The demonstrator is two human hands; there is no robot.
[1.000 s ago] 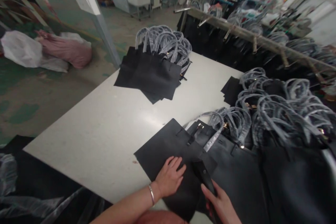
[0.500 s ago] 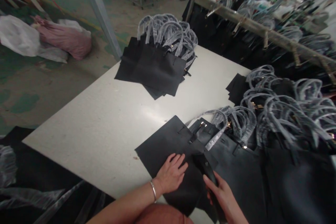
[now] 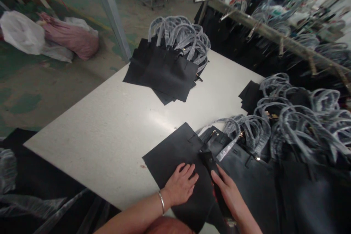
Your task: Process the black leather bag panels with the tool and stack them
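My left hand (image 3: 181,185), a silver bangle at its wrist, lies flat with spread fingers on a black leather-like bag panel (image 3: 175,153). This panel has a strap wrapped in clear plastic (image 3: 229,147) and a gold-coloured buckle (image 3: 215,133) at its upper right. In my right hand (image 3: 225,187) is a long black hand tool (image 3: 210,161), whose exact kind I cannot make out. Its front end rests at or just over the panel near the strap's base; whether it touches is unclear. More black panels (image 3: 255,186) lie under and beside my right hand.
On the white table (image 3: 104,117), a pile of black panels with wrapped straps (image 3: 167,65) sits at the far side. More wrapped straps (image 3: 296,120) crowd the right. Beyond stands a metal rack (image 3: 255,25); a post (image 3: 116,22) and sacks (image 3: 71,38) are at the left.
My right hand has moved the black tool up the panel, closer to the strap's base. My left hand stays flat on the panel. The whole view has shifted slightly.
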